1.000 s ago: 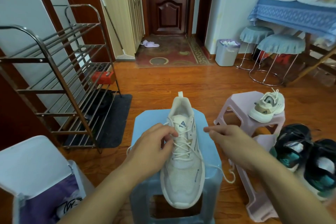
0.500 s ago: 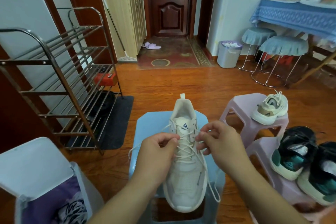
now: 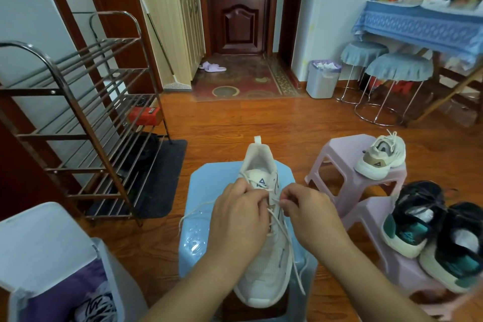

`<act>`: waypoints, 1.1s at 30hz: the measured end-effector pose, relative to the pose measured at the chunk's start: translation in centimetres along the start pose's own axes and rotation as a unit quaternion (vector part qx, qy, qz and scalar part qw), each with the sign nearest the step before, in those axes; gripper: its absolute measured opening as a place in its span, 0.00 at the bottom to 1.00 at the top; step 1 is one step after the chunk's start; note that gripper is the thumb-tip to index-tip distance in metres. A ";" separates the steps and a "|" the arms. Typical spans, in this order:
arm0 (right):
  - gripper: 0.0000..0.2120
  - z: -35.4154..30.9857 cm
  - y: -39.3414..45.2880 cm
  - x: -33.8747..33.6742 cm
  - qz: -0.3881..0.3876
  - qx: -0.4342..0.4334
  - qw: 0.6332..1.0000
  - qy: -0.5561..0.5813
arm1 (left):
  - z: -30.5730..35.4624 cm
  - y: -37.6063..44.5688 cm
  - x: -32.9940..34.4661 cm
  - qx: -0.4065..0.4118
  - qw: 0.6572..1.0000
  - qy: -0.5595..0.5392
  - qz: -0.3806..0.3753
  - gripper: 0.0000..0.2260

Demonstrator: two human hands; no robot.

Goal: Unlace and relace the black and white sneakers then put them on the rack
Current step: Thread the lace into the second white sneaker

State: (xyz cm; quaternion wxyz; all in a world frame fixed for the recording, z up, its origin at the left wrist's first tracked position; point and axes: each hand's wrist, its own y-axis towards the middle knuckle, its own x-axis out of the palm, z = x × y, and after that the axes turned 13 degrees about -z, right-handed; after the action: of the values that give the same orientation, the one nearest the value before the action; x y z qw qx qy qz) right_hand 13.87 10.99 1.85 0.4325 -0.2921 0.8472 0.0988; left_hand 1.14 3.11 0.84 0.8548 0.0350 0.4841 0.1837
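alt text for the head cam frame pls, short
Both hands work the laces of a white sneaker lying on a light blue stool: the left hand and right hand each pinch lace near the tongue. A matching sneaker sits on a pink stool; a metal shoe rack stands left.

A cream-white sneaker [image 3: 264, 256] is lying flat on the blue stool [image 3: 206, 191], toe nearest the camera and heel tab pointing away. Its white lace [image 3: 283, 232] is running loose from the upper eyelets, one end trailing left across the stool top, the other hanging over the right side toward the toe.
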 end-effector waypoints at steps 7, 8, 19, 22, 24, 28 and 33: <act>0.10 -0.1 -0.2 0.0 0.026 -0.062 0.991 -0.112 | -0.5 0.3 0.2 -0.063 0.984 -0.159 -0.043 0.13; 0.10 0.1 0.0 0.0 0.019 -0.055 0.993 -0.100 | -0.6 0.4 0.1 -0.059 0.985 -0.156 -0.044 0.12; 0.07 -0.9 -0.2 0.6 0.014 -0.068 0.985 -0.159 | -0.5 0.6 -0.4 0.014 0.999 -0.026 -0.024 0.16; 0.08 -0.3 1.2 0.1 -0.046 0.008 0.997 0.063 | -0.7 0.8 -0.3 -0.017 0.997 -0.054 -0.045 0.13; 0.08 0.2 1.8 0.1 -0.094 0.052 0.966 0.234 | -0.4 0.9 -0.2 -0.037 0.997 -0.041 -0.055 0.09; 0.06 0.9 2.0 0.5 -0.142 0.075 0.907 0.390 | -0.1 1.3 -0.3 -0.065 0.996 -0.033 -0.057 0.07; 0.09 0.6 0.7 1.2 0.053 -0.067 0.996 0.022 | 0.9 1.1 0.2 -0.023 0.999 0.035 -0.019 0.04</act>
State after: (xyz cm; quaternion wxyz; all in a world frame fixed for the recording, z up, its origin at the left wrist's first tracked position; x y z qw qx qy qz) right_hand 13.31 11.36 0.49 0.3874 -0.2771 0.8623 0.1720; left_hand 1.65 4.36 1.40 0.8414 0.0000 0.5098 0.1792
